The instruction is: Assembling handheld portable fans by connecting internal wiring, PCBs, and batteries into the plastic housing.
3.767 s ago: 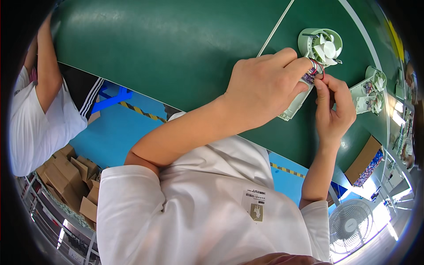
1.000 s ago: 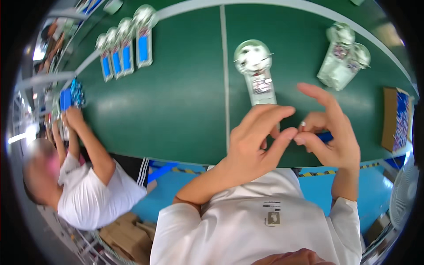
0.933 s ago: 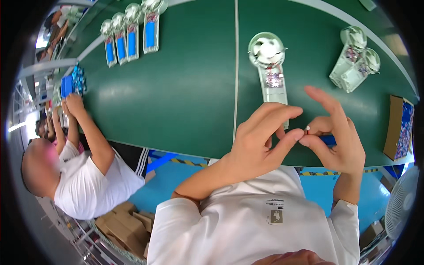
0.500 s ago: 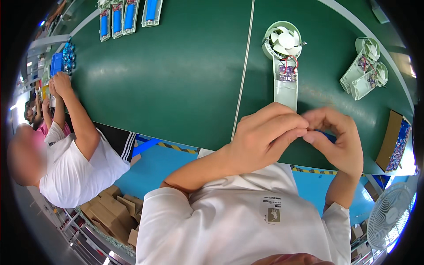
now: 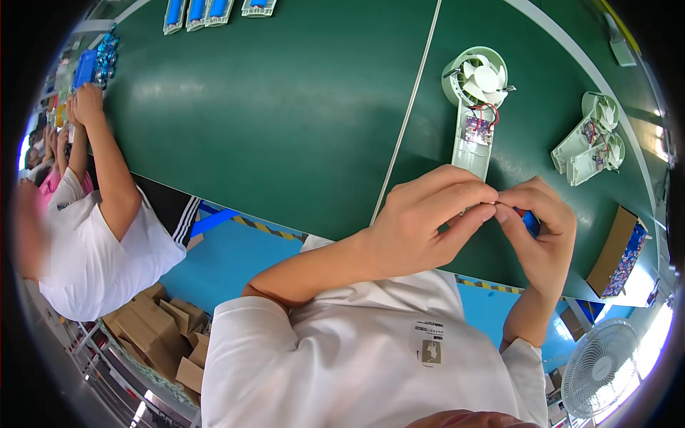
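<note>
Above the table's near edge my left hand (image 5: 435, 217) and my right hand (image 5: 542, 228) meet, fingertips pinched together. A blue cylinder with a red patch, apparently a battery (image 5: 530, 222), shows partly inside my curled right hand; fingers hide the rest. Whatever lies in the left fingertips is too small and covered to name. Just beyond my hands lies a pale green handheld fan half-shell (image 5: 472, 151), with white blades (image 5: 485, 77), a purple circuit board (image 5: 478, 130) and red and black wires. Its lower end is behind my left hand.
Two similar fan shells (image 5: 589, 153) lie at the right, near an open cardboard box (image 5: 606, 250) of small blue parts. Several shells with blue batteries (image 5: 196, 13) line the far left. A co-worker (image 5: 107, 221) reaches toward a blue bin (image 5: 85, 68). A floor fan (image 5: 599, 367) stands lower right.
The view has shifted slightly, moving the table's contents within the picture. My hands stay together at the fingertips; the right fingers have shifted and more of the blue cylinder shows.
</note>
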Action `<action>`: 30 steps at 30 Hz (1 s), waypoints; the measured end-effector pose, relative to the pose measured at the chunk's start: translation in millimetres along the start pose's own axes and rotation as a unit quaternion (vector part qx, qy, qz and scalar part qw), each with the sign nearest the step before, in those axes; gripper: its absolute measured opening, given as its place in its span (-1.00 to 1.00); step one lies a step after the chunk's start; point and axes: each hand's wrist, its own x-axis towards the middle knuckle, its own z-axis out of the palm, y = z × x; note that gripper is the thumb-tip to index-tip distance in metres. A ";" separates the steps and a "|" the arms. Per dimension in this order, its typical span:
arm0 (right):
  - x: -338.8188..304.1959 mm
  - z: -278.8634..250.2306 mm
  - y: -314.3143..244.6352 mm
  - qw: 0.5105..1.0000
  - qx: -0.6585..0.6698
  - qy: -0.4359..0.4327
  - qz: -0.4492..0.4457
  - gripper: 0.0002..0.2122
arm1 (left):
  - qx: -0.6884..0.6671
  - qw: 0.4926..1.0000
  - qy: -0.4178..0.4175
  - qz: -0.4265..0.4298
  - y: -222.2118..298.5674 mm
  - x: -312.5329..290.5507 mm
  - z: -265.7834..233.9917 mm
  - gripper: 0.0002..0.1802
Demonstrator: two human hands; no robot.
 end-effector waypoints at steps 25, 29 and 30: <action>46.7 4.5 20.5 0.964 -0.189 0.048 -0.182 -0.90 | 0.425 0.881 -0.103 0.180 -21.7 -13.6 7.2 -0.57; 49.0 6.3 21.0 0.950 -0.225 0.059 -0.208 -0.90 | 0.430 0.879 -0.095 0.183 -25.4 -16.3 11.0 -0.63; 48.8 6.2 20.8 0.947 -0.231 0.061 -0.216 -0.89 | 0.432 0.877 -0.089 0.189 -26.5 -16.8 11.9 -0.65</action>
